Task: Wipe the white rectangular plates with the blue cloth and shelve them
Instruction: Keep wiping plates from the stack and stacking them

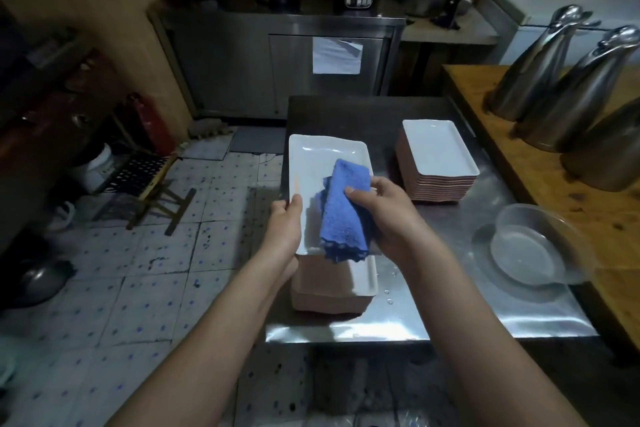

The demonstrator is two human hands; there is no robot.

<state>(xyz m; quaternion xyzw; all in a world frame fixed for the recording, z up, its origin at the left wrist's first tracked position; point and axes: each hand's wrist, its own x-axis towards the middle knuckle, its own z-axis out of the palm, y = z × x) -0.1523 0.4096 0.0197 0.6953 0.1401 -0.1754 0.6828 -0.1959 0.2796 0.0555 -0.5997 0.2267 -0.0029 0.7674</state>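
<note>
1. Wiping step, by the look of it: left hand (285, 218) grips a white plate (322, 163) by its near-left edge, held above the near stack (332, 291) on the steel surface (433, 319).
2. Right hand (384, 204) holds the blue cloth (343, 211) on the plate.
3. Next: finish wiping, then shelve; no shelf in sight. Far stack (438, 159) waits to the right.

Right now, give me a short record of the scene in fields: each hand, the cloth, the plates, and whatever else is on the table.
left hand: grips the held plate by its left edge
right hand: holds the blue cloth against the held plate
held plate: white, rectangular, raised over the near stack
near stack: plates on the steel table, below the hands
far stack: more plates, further back on the right
also there: clear bowls at the table's right side
</note>
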